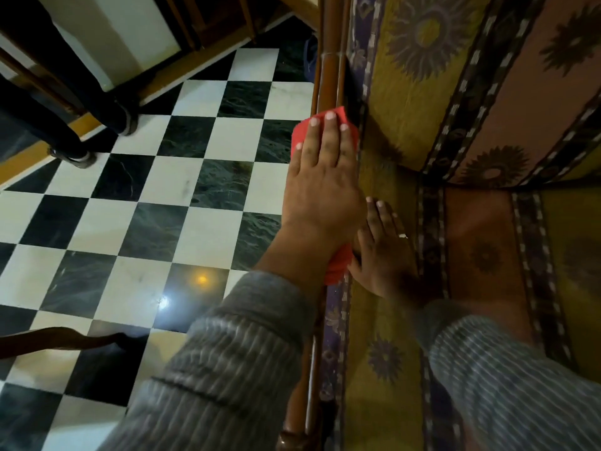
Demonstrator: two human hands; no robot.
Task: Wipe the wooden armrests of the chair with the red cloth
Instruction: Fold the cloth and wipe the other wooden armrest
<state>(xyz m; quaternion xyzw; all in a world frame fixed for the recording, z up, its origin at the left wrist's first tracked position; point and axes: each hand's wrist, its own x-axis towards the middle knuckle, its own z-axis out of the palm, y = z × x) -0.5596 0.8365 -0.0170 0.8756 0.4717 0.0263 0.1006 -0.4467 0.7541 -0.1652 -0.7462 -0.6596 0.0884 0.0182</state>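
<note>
My flat, open left hand presses the red cloth midway along the armrest, open right hand resting beside; wood ahead remains unwiped.

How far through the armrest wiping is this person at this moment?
Nothing shows as finished. In hand: the left hand presses the red cloth flat on the wooden armrest; the right hand rests on the patterned seat cover. The rail beyond the cloth remains; the other armrest is out of view.
</note>
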